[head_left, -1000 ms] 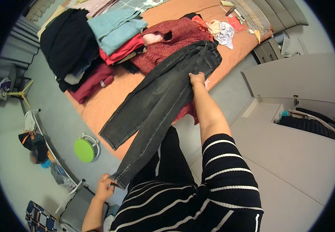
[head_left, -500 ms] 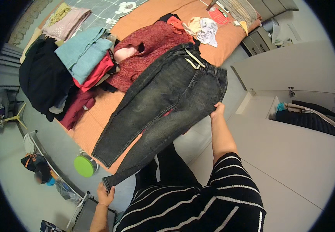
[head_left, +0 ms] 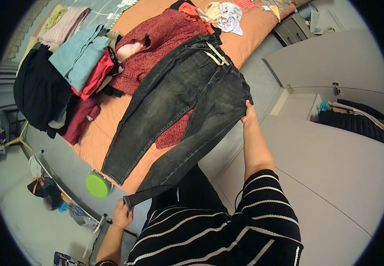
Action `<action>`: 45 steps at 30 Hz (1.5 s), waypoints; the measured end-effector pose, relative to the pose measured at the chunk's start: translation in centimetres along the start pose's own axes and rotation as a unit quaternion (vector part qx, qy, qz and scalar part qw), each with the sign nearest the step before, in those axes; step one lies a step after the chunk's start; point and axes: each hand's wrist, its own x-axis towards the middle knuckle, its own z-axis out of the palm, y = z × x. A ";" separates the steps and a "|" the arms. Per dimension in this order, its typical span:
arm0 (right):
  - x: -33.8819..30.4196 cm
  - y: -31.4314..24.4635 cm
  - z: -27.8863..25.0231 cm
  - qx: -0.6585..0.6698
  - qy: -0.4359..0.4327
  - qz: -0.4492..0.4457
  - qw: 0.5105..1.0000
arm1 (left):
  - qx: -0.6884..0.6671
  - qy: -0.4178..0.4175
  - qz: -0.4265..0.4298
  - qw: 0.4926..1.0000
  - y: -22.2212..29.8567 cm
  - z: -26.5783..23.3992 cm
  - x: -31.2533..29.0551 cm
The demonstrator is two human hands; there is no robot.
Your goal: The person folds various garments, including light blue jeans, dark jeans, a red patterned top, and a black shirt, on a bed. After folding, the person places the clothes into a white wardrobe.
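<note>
Dark grey jeans [head_left: 165, 88] with a pale drawstring at the waist lie spread across the bed, waist toward the far right. At the lower left, my left hand [head_left: 123, 214] is closed on the hem of the nearer leg, which hangs off the bed edge toward me. My right hand [head_left: 249, 113] grips the outer side of the same leg, below the waist. Under the jeans lies a red patterned garment [head_left: 169, 33], part of it showing between the legs.
A heap of folded clothes, with a light blue garment [head_left: 79, 55] on top, sits left on the orange bed cover [head_left: 107, 128]. A green round stool [head_left: 96, 185] stands by the bed. At right, an open white cabinet [head_left: 307, 155] holds dark clothes [head_left: 351, 124].
The nearer leg has swung away from the other leg, widening the gap and baring more red cloth. My right hand has risen slightly in the view. Both hands keep their grip.
</note>
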 end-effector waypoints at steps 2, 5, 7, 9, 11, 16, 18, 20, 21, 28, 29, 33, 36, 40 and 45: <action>-1.2 -0.4 1.8 -0.034 -0.003 -0.027 0.999 | -0.004 0.006 -0.016 1.000 0.3 0.2 -0.2; 2.5 -3.2 1.0 -0.106 0.030 -0.125 0.986 | -0.123 0.018 -0.146 0.982 0.2 0.8 -0.2; 0.4 -5.1 6.3 -0.215 0.102 -0.167 0.957 | -0.212 0.035 -0.283 0.935 -0.7 1.1 -1.2; -1.8 -6.5 11.8 -0.176 0.059 -0.230 0.955 | -0.286 0.080 -0.343 0.891 -0.5 0.0 0.0; -6.6 -6.2 19.7 -0.215 -0.007 -0.229 0.949 | -0.318 0.155 -0.349 0.868 -2.1 0.3 0.5; -10.6 0.4 31.4 -0.353 -0.216 -0.098 0.905 | -0.401 0.283 -0.393 0.778 -7.2 0.7 3.5; -12.5 4.8 33.1 -0.417 -0.226 -0.136 0.870 | -0.392 0.273 -0.435 0.763 -11.6 2.2 3.6; -12.2 9.4 32.1 -0.426 -0.306 -0.069 0.848 | -0.383 0.275 -0.457 0.754 -13.3 1.8 4.3; -12.4 11.6 31.3 -0.430 -0.350 -0.034 0.832 | -0.377 0.292 -0.448 0.756 -13.2 1.6 4.9; -23.1 25.7 21.4 -0.618 -0.484 0.003 0.620 | -0.744 0.328 -0.291 0.504 -11.1 0.4 4.2; -23.5 27.4 20.2 -0.596 -0.505 0.002 0.625 | -0.773 0.327 -0.277 0.467 -11.1 0.2 3.8; -28.0 29.1 21.1 -0.709 -0.471 -0.307 0.426 | -0.795 0.357 -0.313 0.378 -13.8 1.0 0.6; -28.6 28.8 23.3 -0.717 -0.422 -0.481 0.276 | -0.793 0.330 -0.339 0.383 -16.0 1.8 -0.6; -24.3 27.8 28.7 -0.815 -0.402 -0.390 0.149 | -0.787 0.298 -0.336 0.424 -16.8 1.7 -0.9; -24.5 28.3 34.9 -0.810 -0.388 -0.426 0.107 | -0.681 0.339 -0.311 0.570 -19.2 3.4 -0.4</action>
